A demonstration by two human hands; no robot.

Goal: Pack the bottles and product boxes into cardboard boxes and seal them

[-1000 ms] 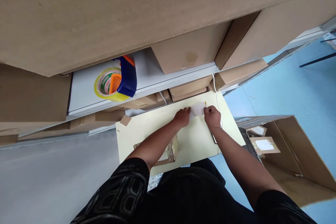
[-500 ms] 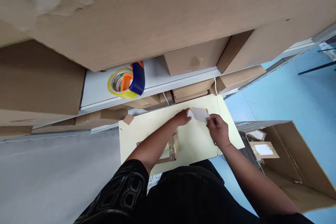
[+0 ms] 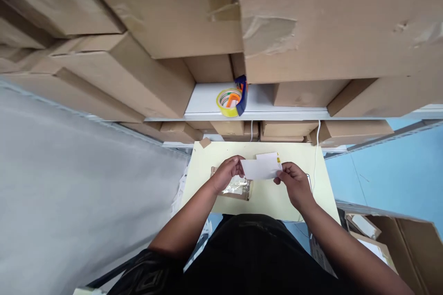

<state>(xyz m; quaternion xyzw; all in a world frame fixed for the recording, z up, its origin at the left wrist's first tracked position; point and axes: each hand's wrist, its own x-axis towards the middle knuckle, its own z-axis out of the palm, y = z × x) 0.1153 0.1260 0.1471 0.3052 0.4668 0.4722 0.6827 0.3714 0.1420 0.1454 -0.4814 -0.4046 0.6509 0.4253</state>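
My left hand [image 3: 226, 173] and my right hand [image 3: 293, 179] both pinch a small white paper label [image 3: 261, 168], one at each end, and hold it just above a pale yellow table [image 3: 263, 196]. A second white slip with a yellow mark [image 3: 272, 157] lies right behind the label. Under my left hand a clear plastic bag on a brown cardboard piece [image 3: 238, 188] rests on the table.
A tape dispenser with a yellow roll and blue handle [image 3: 232, 99] sits on a white shelf [image 3: 256, 106] among stacked cardboard boxes [image 3: 311, 23]. An open carton [image 3: 391, 244] stands on the blue floor at the right. A grey wall fills the left. A white cable [image 3: 315, 156] hangs down to the table.
The view has tilted and shifted, bringing the boxes overhead into sight. Both hands have lifted the white label off the table and drawn it nearer to me.
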